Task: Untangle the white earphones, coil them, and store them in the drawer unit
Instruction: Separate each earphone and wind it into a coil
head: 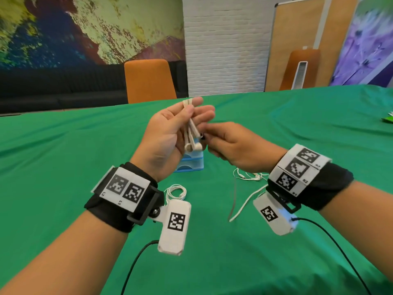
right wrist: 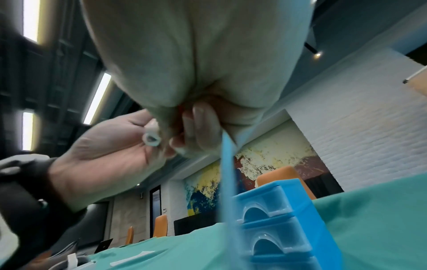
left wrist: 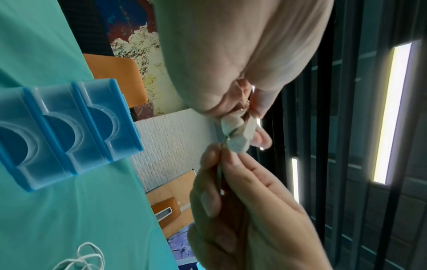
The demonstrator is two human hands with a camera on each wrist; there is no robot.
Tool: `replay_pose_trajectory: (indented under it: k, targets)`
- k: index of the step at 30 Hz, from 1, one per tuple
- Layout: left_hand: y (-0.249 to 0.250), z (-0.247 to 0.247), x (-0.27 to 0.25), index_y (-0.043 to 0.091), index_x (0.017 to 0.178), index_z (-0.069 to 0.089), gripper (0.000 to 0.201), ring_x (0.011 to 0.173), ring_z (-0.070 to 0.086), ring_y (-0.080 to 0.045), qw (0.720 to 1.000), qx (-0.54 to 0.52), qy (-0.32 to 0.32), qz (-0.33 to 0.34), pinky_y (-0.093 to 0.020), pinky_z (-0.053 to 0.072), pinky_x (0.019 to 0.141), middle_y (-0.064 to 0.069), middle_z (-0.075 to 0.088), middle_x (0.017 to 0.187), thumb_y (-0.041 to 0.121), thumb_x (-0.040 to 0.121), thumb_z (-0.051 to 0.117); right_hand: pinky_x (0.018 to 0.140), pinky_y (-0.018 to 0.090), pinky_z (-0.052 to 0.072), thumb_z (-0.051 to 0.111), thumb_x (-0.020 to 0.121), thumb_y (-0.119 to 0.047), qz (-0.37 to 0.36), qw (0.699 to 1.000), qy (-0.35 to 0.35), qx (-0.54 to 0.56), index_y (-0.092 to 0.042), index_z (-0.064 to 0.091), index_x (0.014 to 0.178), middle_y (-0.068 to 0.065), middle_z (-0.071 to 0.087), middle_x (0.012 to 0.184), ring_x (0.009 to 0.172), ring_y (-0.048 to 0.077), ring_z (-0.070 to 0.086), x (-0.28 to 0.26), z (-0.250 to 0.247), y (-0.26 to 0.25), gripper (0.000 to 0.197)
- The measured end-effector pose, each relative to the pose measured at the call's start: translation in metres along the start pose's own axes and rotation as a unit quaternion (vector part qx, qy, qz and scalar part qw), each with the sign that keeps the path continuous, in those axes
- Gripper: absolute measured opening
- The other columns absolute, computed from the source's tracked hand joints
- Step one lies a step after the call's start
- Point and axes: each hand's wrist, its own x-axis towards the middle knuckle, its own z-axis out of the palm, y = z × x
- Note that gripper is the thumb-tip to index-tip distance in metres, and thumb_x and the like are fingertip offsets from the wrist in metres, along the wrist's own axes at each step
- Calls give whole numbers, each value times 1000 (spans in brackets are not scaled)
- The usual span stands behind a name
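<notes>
Both hands are working on a white bundle, mid-frame.
Left hand (head: 168, 133) is pinching the folded earphones (head: 191, 135) so the right hand (head: 231, 145) is tugging one strand.

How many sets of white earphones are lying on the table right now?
2: a coiled set near the left wrist, and a loose set under the right hand. The left hand holds a folded white cable.

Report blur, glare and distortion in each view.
Head: wide-angle bend at the green table edge, right hand slightly smeared. Left wrist: ceiling lights blown out. Right wrist: cable streaked blue by motion, drawer unit soft.
</notes>
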Motion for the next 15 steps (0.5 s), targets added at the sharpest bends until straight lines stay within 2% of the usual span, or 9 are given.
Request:
replay_pose_trajectory:
  k: [2, 5, 7, 8, 10, 12, 13, 15]
  targets:
    - [-3, -4, 3, -5, 134, 47, 32, 100, 73, -15, 999, 12, 45, 24, -23, 58, 86, -13, 74, 111, 3, 104, 44, 54, 20, 36, 51, 101, -16, 0, 994, -70, -79, -14, 66, 88, -9, 52, 59, 51, 3, 45, -4, -2, -10, 20]
    - [-2, -9, 5, 9, 126, 50, 24, 110, 71, -18, 988, 139, 53, 49, -28, 55, 95, -11, 72, 116, 2, 104, 44, 56, 22, 37, 57, 97, -16, -5, 978, -158, -133, -15, 68, 82, -10, 53, 58, 52, 4, 43, -8, -16, -32, 19]
    - [0, -9, 1, 18, 114, 53, 25, 100, 72, -17, 966, 254, 8, 52, -28, 56, 92, -12, 70, 112, -1, 105, 41, 53, 17, 34, 57, 98, -13, -14, 980, -157, -124, -11, 69, 81, -8, 47, 56, 49, 3, 40, -6, -33, -43, 21]
    - [1, -8, -1, 19, 114, 54, 27, 92, 71, -17, 957, 285, -18, 52, -28, 55, 88, -15, 70, 108, -2, 105, 40, 51, 16, 32, 56, 99, -14, -18, 981, -141, -130, -10, 69, 81, -8, 44, 55, 48, 3, 37, -2, -43, -47, 22]
    - [0, -7, -5, 13, 126, 51, 29, 77, 69, -16, 951, 300, -55, 46, -27, 54, 81, -17, 69, 101, -3, 105, 38, 51, 19, 30, 55, 100, -20, -21, 979, -112, -171, -13, 67, 79, -7, 43, 56, 48, 5, 34, 4, -63, -52, 25]
    - [1, -4, -6, 0, 135, 50, 33, 70, 66, -17, 947, 306, -86, 42, -25, 54, 76, -20, 68, 96, -4, 105, 36, 51, 19, 31, 56, 100, -26, -28, 969, -100, -223, -18, 66, 77, -6, 46, 57, 49, 6, 37, 7, -76, -53, 26]
    - [1, -1, -7, -3, 135, 50, 34, 69, 63, -18, 944, 312, -100, 40, -24, 53, 74, -20, 67, 94, -4, 104, 36, 52, 19, 32, 56, 100, -28, -33, 966, -96, -238, -20, 65, 77, -5, 47, 57, 50, 6, 38, 8, -79, -53, 26]
    - [5, 5, -7, -5, 127, 55, 31, 65, 61, -18, 938, 321, -123, 37, -23, 51, 70, -20, 67, 90, -6, 104, 35, 52, 19, 32, 56, 100, -32, -40, 965, -82, -248, -20, 63, 78, -3, 49, 59, 51, 7, 39, 9, -83, -51, 26]
